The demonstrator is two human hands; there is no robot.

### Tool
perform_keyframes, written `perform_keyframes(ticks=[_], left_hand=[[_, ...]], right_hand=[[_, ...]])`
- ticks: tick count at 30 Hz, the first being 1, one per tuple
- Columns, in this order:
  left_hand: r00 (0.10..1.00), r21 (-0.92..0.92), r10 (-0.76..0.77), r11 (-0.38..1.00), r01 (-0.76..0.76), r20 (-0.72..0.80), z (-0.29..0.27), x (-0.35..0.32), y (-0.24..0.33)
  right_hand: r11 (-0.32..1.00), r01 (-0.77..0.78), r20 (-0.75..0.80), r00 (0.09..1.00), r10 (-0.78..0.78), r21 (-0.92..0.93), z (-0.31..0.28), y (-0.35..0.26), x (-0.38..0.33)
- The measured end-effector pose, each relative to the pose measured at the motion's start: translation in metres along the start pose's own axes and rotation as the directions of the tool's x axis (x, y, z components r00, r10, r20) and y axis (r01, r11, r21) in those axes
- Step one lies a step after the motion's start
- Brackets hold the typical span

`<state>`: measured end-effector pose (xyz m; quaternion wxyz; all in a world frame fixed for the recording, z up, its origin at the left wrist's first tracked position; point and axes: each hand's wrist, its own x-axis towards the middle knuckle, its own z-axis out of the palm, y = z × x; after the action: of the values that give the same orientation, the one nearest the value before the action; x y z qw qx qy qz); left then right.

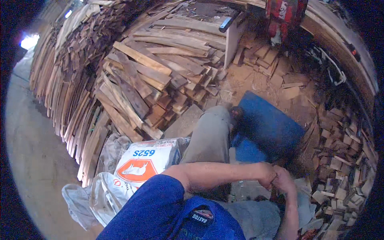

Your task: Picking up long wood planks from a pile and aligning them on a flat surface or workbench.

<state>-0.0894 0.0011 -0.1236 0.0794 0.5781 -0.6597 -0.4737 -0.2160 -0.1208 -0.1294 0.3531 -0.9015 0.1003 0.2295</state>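
- Dusty floor, planks stacked towards its left edge, wood offcuts heaped along its right; the fisheye's dark rim cuts both off.
- Left hand and right hand meet, each grip curled inward; with the fingers overlapping, I cannot tell whether either holds anything.
- Blue panel just beyond the hands, between the wood piles, its near end partly covered by the left forearm.
- White sack at the person's left, one corner hidden behind the blue sleeve.
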Motion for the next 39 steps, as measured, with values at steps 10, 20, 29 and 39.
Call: perform_keyframes(ticks=[10,20,29,39], left_hand=[[0.985,0.032,0.032,0.999,-0.027,-0.172,0.022,0.017,-0.013],[0.963,0.062,0.109,0.993,-0.096,-0.248,0.019,0.008,-0.012],[0.977,0.057,0.048,0.998,-0.037,-0.209,0.007,-0.006,-0.006],[0.993,0.018,-0.050,0.998,0.052,-0.103,0.005,-0.001,-0.003]], right_hand=[[0.987,0.154,-0.142,0.977,-0.157,-0.036,-0.002,0.001,0.001],[0.997,0.076,-0.014,0.997,-0.075,0.029,-0.005,0.005,0.002],[0.998,0.001,-0.010,1.000,0.000,0.059,-0.010,-0.006,0.003],[1.000,0.009,0.007,1.000,-0.009,-0.007,-0.009,-0.005,0.003]])
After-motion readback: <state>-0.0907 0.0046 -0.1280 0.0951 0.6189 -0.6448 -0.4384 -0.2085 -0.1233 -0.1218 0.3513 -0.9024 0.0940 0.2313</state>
